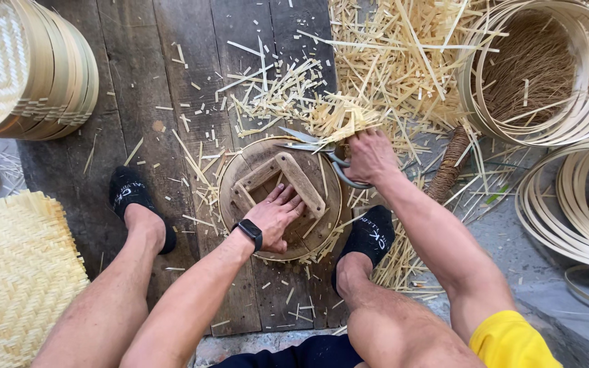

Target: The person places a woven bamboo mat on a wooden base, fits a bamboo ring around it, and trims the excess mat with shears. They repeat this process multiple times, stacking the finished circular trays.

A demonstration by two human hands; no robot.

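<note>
A round wooden form [238, 178] with crossed wooden bars lies on the plank floor between my feet, woven bamboo strips sticking out around its rim. My left hand [275, 217], with a black watch on the wrist, presses flat on the bars at the form's centre. My right hand [369, 158] grips large metal shears [311, 144] at the form's far edge. The blades point left over the protruding strip ends.
Cut bamboo slivers [376, 61] litter the planks beyond the form. A stack of woven trays [28, 68] stands far left, and a woven mat [15, 272] lies near left. Coiled bamboo hoops [547, 68] and more hoops [581, 197] lie right. My feet wear black socks.
</note>
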